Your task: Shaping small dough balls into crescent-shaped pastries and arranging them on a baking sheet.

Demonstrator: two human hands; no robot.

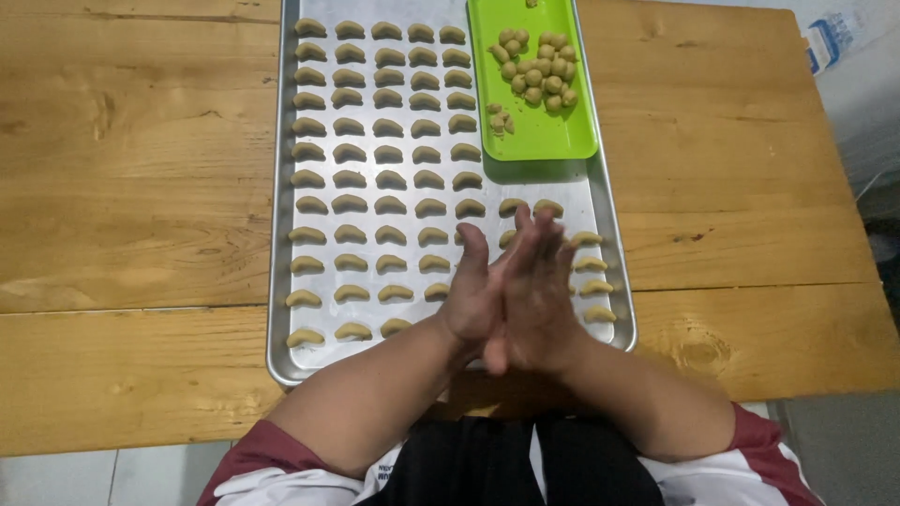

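Note:
My left hand (473,295) and my right hand (542,290) are pressed palm to palm above the near right part of a metal baking tray (281,281). Whatever lies between the palms is hidden. The tray holds several rows of pale crescent-shaped dough pieces (349,201). A green plastic tray (544,131) rests on the far right of the metal tray and carries a heap of small dough balls (536,70).
The metal tray lies on a wooden plank table (141,169). A few crescents (591,265) sit just right of my hands. A tiled floor shows at the near left edge, and a white packet (830,37) lies at the far right corner.

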